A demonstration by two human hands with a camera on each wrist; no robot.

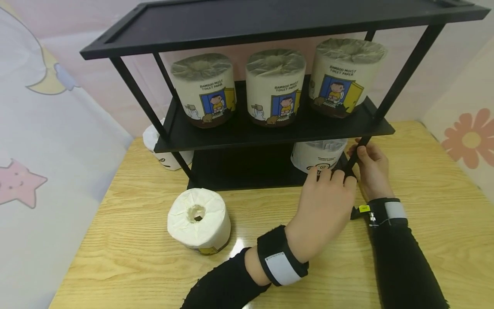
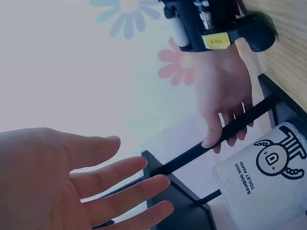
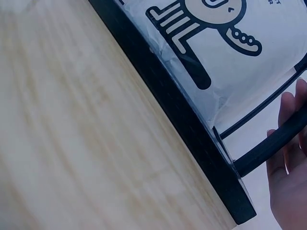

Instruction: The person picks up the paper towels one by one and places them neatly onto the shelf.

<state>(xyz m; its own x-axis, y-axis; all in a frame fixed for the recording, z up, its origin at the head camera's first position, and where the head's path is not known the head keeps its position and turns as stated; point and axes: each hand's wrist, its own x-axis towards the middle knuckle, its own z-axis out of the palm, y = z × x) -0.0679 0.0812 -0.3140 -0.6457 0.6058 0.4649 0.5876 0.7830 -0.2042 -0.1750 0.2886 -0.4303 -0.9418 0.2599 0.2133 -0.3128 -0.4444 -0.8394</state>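
A black two-level rack [image 1: 247,143] stands on the wooden table. My right hand [image 1: 372,174] is at its front right post [image 2: 187,155], thumb on one side and fingers passing behind. On the bottom shelf, just left of that post, sits a wrapped toilet roll [image 1: 316,156] with a cartoon print. My left hand [image 1: 324,210] hovers in front of this roll and hides its lower part in the head view. In the left wrist view the left fingers [image 2: 122,189] are spread and loosely bent, with nothing in them.
Three printed toilet rolls stand on the middle shelf: left [image 1: 204,92], centre [image 1: 275,88] and right [image 1: 343,77]. Another roll [image 1: 198,221] stands on the table at front left. One more roll [image 1: 166,161] shows behind the left post. The black top panel [image 1: 285,19] overhangs.
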